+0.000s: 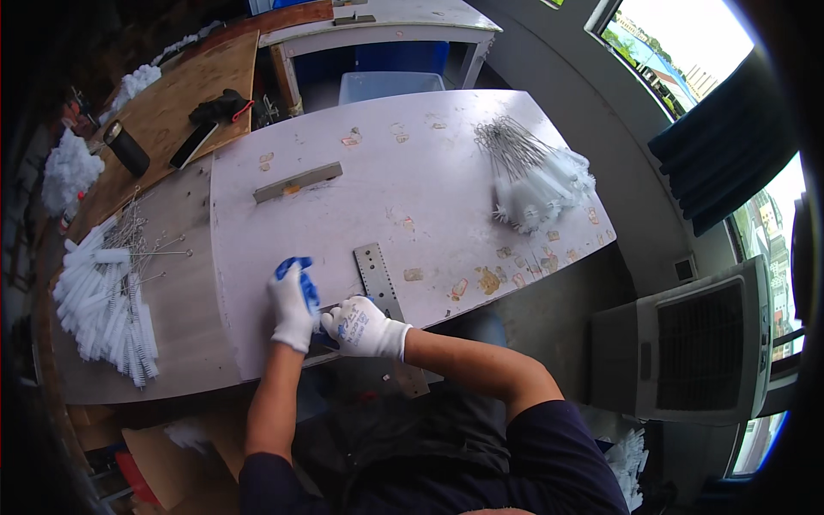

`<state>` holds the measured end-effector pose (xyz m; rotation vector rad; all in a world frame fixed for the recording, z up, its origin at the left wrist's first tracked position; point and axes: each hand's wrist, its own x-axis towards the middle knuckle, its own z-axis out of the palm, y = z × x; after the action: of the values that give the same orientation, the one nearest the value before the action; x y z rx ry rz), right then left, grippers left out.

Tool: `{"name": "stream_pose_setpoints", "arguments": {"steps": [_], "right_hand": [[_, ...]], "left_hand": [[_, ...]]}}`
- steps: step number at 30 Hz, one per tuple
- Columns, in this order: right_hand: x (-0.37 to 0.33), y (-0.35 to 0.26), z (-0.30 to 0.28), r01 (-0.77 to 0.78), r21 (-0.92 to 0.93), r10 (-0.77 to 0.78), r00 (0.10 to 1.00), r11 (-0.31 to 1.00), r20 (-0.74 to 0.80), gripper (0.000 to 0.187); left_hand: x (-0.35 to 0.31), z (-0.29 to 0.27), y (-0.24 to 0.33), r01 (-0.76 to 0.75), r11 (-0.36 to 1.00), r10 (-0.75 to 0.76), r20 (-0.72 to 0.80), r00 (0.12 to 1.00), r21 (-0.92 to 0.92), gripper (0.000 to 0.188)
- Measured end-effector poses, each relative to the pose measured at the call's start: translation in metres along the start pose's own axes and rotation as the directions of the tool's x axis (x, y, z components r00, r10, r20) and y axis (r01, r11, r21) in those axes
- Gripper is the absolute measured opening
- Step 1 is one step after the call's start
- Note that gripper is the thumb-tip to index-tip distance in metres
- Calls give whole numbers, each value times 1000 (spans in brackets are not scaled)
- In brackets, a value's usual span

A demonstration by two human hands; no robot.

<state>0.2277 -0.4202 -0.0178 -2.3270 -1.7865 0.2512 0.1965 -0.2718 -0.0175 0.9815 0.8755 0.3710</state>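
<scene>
My left hand [294, 305], in a white glove with blue coating, is at the table's near edge with its fingers curled. Close against it, my right hand [365, 328] has its gloved fingers pinched together. Whatever they grip between them is mostly hidden; only a small pale bit shows. Beside the right hand lies a flat metal plate [372, 268] with rows of holes, reaching past the table edge. To the left is a pile of white bristle brushes [107, 296] with twisted wire handles. A second bunch of such brushes [545, 189] lies at the far right.
A metal bar [298, 182] lies on the pale worn tabletop [369, 146]. A phone [193, 144], a dark bottle [126, 148] and a black glove [221, 106] rest at the left back. On the right stands a large grey appliance with a grille [687, 343]. Beyond the table is a translucent bin [390, 84].
</scene>
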Motion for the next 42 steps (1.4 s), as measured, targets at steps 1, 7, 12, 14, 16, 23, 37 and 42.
{"name": "stream_pose_setpoints", "arguments": {"steps": [1, 7, 12, 14, 16, 23, 37, 42], "right_hand": [[5, -1, 6, 40, 33, -38, 999, 999, -35, 27], [1, -4, 8, -94, 41, 99, 986, 995, -136, 34], [12, -19, 9, -115, -23, 109, 979, 993, -174, 34], [11, -17, 13, -106, -46, 95, 975, 993, -199, 35], [7, -15, 18, -117, -84, 97, 973, 990, -210, 35], [1, -9, 22, 46, -88, -76, 921, 995, -381, 36], [-4, -7, 17, 40, 32, -26, 938, 999, -345, 41], [-4, -8, 5, 34, 90, 3, 923, 995, -385, 29]], "left_hand": [[3, 1, 6, 3, 994, -13, 94, 996, 110, 17], [2, 1, 7, -310, 870, 260, 176, 949, 383, 20], [7, -89, 32, -468, 547, 426, 250, 869, 694, 24], [3, -129, 50, -492, 398, 568, 213, 795, 774, 30], [-1, -162, 81, -476, 299, 712, 138, 688, 827, 35], [72, -261, 193, -48, -372, 827, 354, 436, 927, 32], [132, -269, 245, 90, -816, 548, 714, 436, 571, 31], [64, -189, 172, -413, -546, 705, 666, 243, 729, 26]]}}
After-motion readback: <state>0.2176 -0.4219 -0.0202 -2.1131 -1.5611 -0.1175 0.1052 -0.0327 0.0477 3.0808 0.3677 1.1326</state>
